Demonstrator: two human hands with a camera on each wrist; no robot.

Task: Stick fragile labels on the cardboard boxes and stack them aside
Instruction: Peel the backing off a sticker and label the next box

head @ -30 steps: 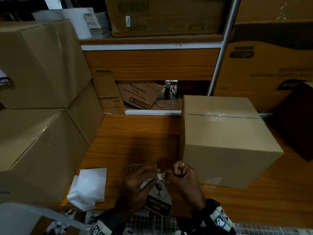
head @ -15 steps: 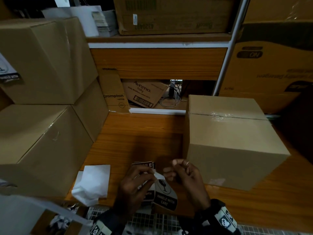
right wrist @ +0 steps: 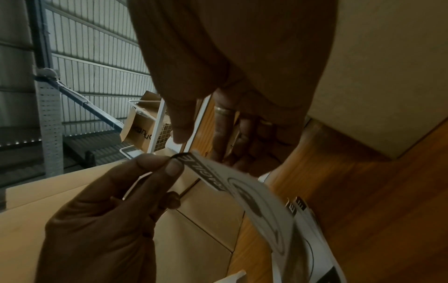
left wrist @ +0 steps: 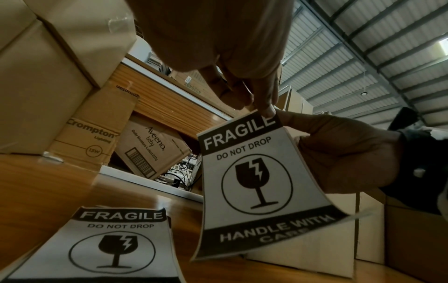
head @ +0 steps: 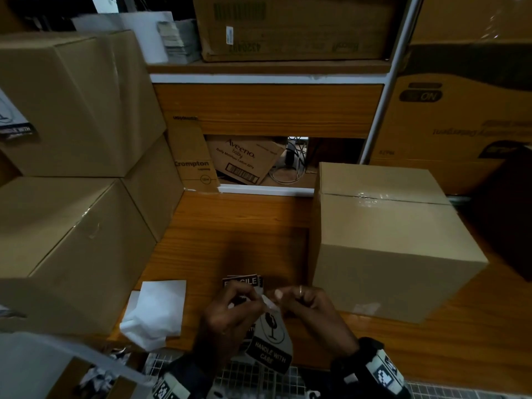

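My left hand pinches the top edge of a fragile label that hangs curled over the table's front edge. Beside it, my right hand has its fingers curled and pinches the white backing corner at the label's top. The left wrist view shows the printed face of the label, with my left fingertips on its top corner. More labels lie flat on the wooden table. A sealed cardboard box with no label in sight stands just right of my hands.
Two stacked cardboard boxes fill the left side, the upper one bearing a label. White backing paper lies crumpled left of my hands. Shelving with printed cartons stands behind. A dark object sits at far right.
My hands have drawn slightly apart at the label's top, and a white corner of backing now shows between them. The label hangs a little lower.
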